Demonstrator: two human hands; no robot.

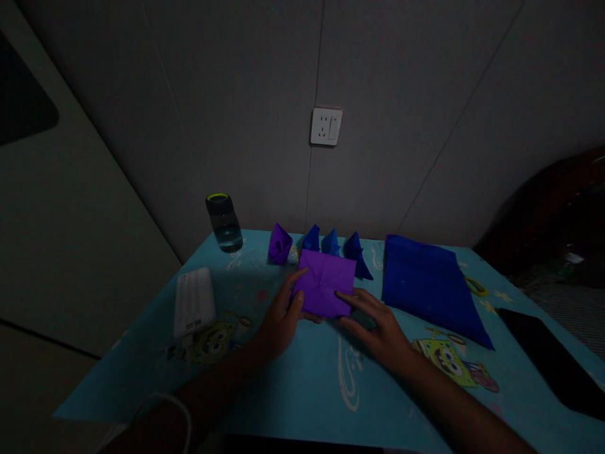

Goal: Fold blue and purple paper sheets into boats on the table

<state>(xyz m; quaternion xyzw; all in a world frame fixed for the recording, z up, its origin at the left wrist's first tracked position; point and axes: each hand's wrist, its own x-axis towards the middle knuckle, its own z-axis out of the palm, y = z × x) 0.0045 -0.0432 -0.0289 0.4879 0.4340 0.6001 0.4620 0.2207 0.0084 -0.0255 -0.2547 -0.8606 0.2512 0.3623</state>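
Observation:
A square of purple paper (325,282) with crease lines is held up over the middle of the table. My left hand (283,315) grips its left edge, thumb in front and some fingers behind it. My right hand (375,321) is at the lower right corner, its fingers on the paper's front and its thumb near the bottom edge. Behind the paper stand a folded purple paper piece (280,244) and several folded blue paper pieces (311,239), partly hidden by the sheet.
A bottle (225,224) and a white power bank (194,301) with a cable are on the left. A stack of blue paper (430,287), yellow-handled scissors (476,287) and a black flat device (551,359) lie on the right. The patterned tablecloth (302,397) meets a wall with a socket (326,126).

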